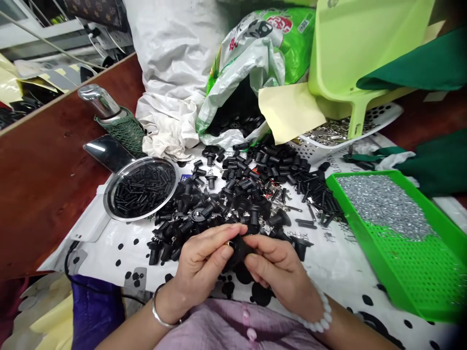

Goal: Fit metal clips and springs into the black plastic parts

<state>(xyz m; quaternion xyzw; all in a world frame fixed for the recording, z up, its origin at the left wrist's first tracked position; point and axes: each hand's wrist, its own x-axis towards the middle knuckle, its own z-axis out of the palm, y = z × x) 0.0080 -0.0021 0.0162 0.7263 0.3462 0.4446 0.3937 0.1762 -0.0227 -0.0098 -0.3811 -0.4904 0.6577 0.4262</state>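
Note:
Both hands meet at the near edge of the table, over the white cloth. My left hand has its fingers closed on the left side of a black plastic part. From the other side, the thumb and fingers of my right hand pinch the same part. A small metallic glint shows by my left thumb. The part's exact shape is partly hidden by the fingers. Just beyond the hands lies a pile of black plastic sockets mixed with small metal pieces.
A round metal tray of black ribbed pieces stands left, beside a phone. At right is a green basket with silvery small parts. Behind are an open plastic bag, a green dustpan and a white basket.

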